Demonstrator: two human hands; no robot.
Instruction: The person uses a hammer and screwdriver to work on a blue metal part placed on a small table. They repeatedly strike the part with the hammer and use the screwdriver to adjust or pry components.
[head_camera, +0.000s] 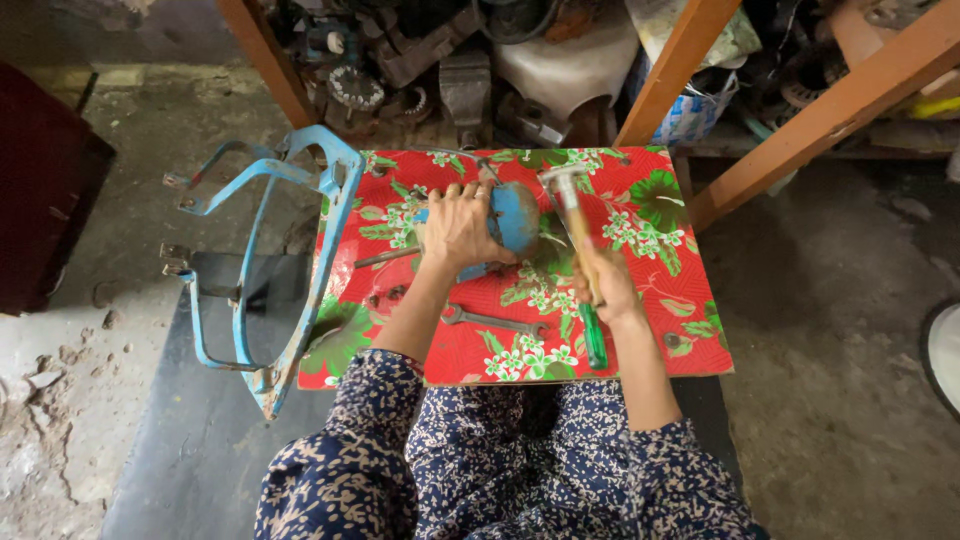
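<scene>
Wrench (493, 320) on table (690, 330), frame (262, 260) to left

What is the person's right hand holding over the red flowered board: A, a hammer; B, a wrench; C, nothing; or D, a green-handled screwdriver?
A: the right hand grips the wooden handle of a hammer, its metal head raised beside the blue round part under the left hand; the wrench and the green-handled screwdriver lie on the board.

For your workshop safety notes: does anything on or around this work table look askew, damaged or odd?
Yes. The blue metal frame leans crookedly against the left edge of the table, half off it, paint chipped. Rubble litters the floor at left. Otherwise, the wrench lies flat.
</scene>
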